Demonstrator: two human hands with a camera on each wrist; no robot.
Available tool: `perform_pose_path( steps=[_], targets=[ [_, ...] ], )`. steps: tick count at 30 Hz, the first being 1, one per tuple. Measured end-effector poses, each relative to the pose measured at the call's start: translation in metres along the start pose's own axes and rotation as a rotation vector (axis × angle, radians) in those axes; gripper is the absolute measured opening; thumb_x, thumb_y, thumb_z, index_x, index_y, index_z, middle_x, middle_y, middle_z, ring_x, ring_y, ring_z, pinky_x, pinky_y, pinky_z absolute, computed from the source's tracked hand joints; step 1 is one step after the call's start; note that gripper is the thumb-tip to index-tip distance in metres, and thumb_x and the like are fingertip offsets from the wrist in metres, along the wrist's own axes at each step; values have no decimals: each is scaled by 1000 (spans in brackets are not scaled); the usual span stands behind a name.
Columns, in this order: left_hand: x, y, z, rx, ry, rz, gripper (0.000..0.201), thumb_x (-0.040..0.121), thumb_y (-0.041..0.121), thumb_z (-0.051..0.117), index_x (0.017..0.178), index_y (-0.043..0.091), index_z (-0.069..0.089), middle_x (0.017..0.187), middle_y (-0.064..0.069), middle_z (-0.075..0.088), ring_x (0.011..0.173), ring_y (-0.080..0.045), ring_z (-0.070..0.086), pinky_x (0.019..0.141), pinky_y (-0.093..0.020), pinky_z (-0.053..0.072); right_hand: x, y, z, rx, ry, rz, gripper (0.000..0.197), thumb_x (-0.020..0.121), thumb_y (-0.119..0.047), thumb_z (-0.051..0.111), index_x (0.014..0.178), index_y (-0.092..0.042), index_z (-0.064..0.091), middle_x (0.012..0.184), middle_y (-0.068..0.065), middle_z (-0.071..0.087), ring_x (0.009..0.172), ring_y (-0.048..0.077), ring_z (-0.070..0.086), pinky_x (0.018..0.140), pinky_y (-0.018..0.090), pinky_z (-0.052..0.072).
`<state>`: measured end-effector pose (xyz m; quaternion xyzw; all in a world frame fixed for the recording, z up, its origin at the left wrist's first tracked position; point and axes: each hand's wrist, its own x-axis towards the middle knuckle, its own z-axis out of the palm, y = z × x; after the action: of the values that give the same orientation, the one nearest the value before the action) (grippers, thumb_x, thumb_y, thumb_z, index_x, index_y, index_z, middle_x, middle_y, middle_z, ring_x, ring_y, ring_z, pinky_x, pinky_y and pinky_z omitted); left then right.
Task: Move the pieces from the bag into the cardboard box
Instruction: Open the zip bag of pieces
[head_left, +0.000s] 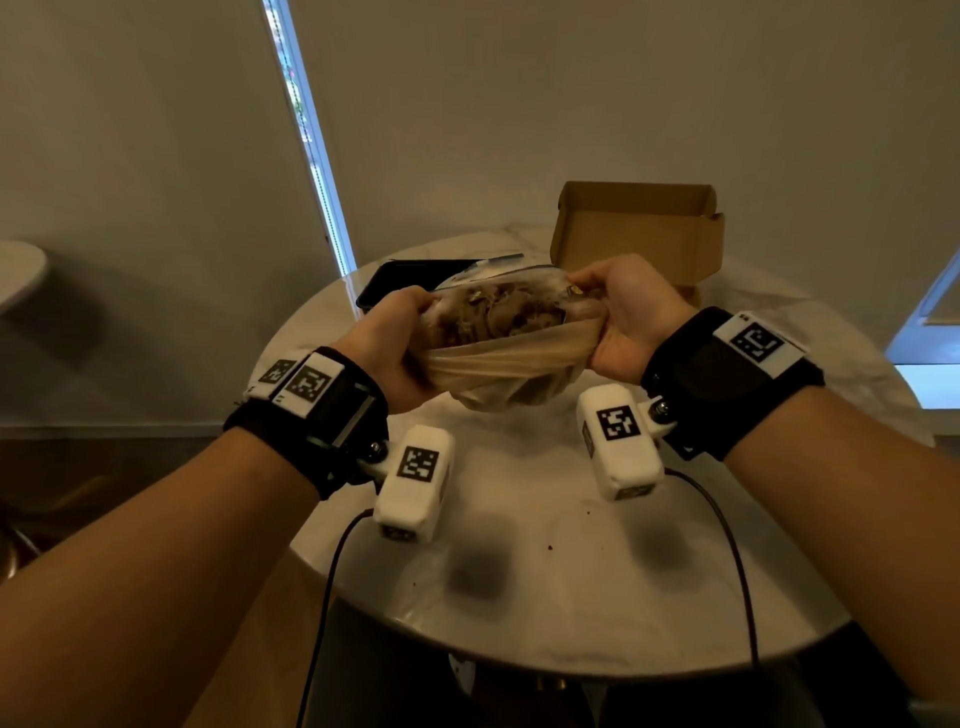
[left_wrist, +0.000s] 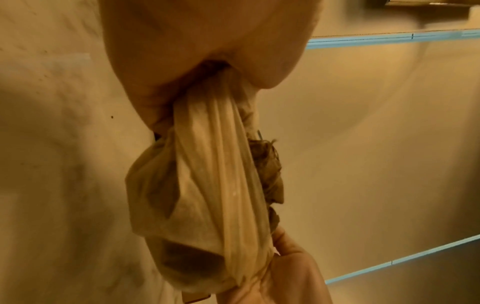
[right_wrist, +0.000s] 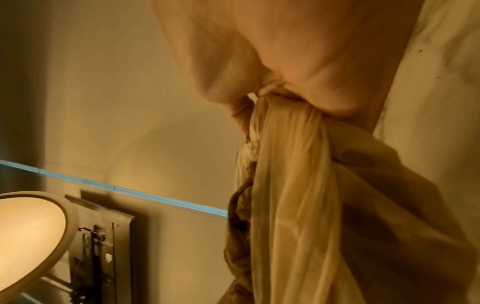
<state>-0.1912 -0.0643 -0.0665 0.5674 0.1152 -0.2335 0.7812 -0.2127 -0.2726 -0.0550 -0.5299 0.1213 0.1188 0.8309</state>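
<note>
A translucent beige plastic bag (head_left: 501, 358) hangs between my hands above the round marble table (head_left: 561, 566). Its mouth is pulled wide and brown pieces (head_left: 498, 312) show inside. My left hand (head_left: 395, 343) grips the bag's left rim in a fist. My right hand (head_left: 623, 317) grips the right rim the same way. In the left wrist view the bag (left_wrist: 213, 185) stretches from my palm to the other hand's fingers (left_wrist: 283, 265). The right wrist view shows the bunched plastic (right_wrist: 293, 185) running out of my fist. The open cardboard box (head_left: 639, 234) stands behind my right hand, its lid upright.
A black flat tray (head_left: 400, 283) lies on the table behind my left hand. A few dark crumbs (head_left: 550, 546) dot the table near its front. Cables (head_left: 727, 545) hang from both wrist cameras. Wall and a window strip stand behind.
</note>
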Motion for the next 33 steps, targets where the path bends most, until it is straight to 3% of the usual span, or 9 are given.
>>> perform_pose_path(
  steps=[5,9,12,17,21,24,28,30,33],
  targets=[
    [0,-3,-9,194,36,-13,20,104,23,46,99,13,62,80,-5,67,65,-18,65,54,-27,57,10,16,-8,-262,157,99,31,97,-18,47,121,-9,64,118,13,70,105,30,69,89,44,58],
    [0,-4,-21,487,131,100,8,102,17,59,109,19,63,108,-8,66,92,-23,67,75,-39,61,10,22,-13,-615,234,10,18,103,-14,55,117,-6,64,112,13,65,90,26,66,71,39,60],
    [7,-5,-20,507,148,120,25,101,30,62,119,13,62,110,-10,67,95,-24,69,77,-42,61,10,21,-7,-631,196,-28,15,104,-21,56,103,-11,66,106,11,66,93,24,64,84,42,59],
    [14,0,-12,143,154,204,21,107,29,50,112,15,64,84,-4,69,70,-17,65,52,-31,59,18,12,-3,-267,129,-65,33,104,-33,52,128,-14,65,106,8,72,103,28,69,101,47,52],
    [14,-8,-15,135,81,118,23,108,24,46,101,16,67,81,-4,67,64,-16,66,52,-29,59,22,12,-11,-331,106,58,24,104,-37,50,113,-20,63,110,7,65,103,28,63,96,41,49],
    [17,-11,-25,391,167,139,17,102,24,58,111,12,66,95,-8,65,85,-21,63,72,-40,61,24,23,-22,-648,206,86,29,102,-41,55,113,-16,65,118,7,65,105,26,62,97,44,50],
    [10,4,-22,558,249,674,15,95,20,69,110,18,70,107,-4,73,98,-15,68,84,-29,54,13,13,-22,-970,345,-329,35,101,-42,58,126,-18,63,117,6,66,106,23,62,93,38,51],
    [3,11,-15,766,188,807,15,100,25,62,112,22,71,103,4,74,96,-9,69,86,-24,53,8,4,-16,-1041,259,-563,19,102,-30,58,118,-24,66,110,-5,68,102,12,63,89,31,51],
    [3,7,-11,1377,112,725,24,105,36,49,103,24,70,94,5,72,92,-18,67,89,-39,53,-2,3,-9,-1414,-21,-503,15,103,-25,57,108,-29,70,101,-9,72,94,9,66,86,31,54]
  ],
)
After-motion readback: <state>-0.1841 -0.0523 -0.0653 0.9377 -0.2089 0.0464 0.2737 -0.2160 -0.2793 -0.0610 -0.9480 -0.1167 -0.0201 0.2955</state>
